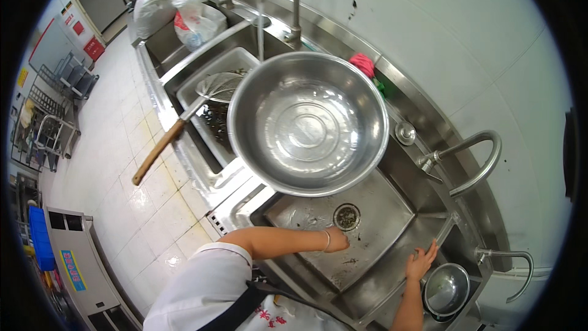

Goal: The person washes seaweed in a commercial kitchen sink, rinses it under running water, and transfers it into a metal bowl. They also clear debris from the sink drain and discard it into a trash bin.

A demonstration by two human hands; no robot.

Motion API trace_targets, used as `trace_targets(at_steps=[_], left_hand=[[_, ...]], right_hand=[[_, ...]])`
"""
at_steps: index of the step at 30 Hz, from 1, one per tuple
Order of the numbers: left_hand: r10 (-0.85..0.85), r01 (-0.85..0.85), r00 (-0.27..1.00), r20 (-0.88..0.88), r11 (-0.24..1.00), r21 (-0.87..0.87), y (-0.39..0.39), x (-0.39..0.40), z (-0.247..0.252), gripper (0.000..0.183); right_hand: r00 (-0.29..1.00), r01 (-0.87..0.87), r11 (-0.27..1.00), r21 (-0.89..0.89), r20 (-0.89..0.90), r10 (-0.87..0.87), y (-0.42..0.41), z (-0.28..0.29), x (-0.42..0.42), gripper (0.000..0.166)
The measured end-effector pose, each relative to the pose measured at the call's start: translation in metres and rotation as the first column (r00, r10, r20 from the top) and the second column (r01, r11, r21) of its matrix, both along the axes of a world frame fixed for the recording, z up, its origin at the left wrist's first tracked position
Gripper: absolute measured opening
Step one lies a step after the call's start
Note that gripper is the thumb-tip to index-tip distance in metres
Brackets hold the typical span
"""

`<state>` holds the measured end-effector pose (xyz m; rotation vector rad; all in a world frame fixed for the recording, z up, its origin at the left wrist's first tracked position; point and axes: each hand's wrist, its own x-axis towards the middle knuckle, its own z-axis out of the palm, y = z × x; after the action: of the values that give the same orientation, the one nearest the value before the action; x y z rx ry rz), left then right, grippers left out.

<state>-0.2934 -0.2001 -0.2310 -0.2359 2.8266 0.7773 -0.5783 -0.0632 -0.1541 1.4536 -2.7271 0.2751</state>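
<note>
My left hand is low in the steel sink, just beside the drain strainer, which has debris in it. Its fingers are curled and mostly hidden, so whether they hold anything cannot be seen. My right hand is spread over the sink's right divider, near a small steel bowl. A large steel basin sits above the far part of the sink, with shallow clear liquid in it. Small dark scraps lie on the sink floor.
At left, a wooden-handled wire skimmer lies across a grey tub with dark contents, and water runs from a faucet. Plastic bags stand farther back. A curved faucet and a red cloth are along the wall side.
</note>
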Motion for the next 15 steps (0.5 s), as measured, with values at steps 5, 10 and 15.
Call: trace_targets(at_steps=[5, 10, 15], left_hand=[[0.319, -0.319, 0.943, -0.099, 0.948, 0.017, -0.052, 0.131, 0.090, 0.025], [0.749, -0.786, 0.617, -0.241, 0.597, -0.159, -0.134, 0.296, 0.142, 0.028], [0.810, -0.864, 0.432, -0.396, 0.246, -0.439, -0.226, 0.412, 0.136, 0.043]], right_hand=[[0.991, -0.018, 0.991, -0.133, 0.129, 0.035, 0.001, -0.016, -0.008, 0.012], [0.787, 0.006, 0.972, -0.236, 0.601, 0.141, -0.015, -0.002, 0.133, 0.009], [0.677, -0.161, 0.968, -0.192, 0.692, 0.250, -0.059, 0.035, 0.331, 0.016]])
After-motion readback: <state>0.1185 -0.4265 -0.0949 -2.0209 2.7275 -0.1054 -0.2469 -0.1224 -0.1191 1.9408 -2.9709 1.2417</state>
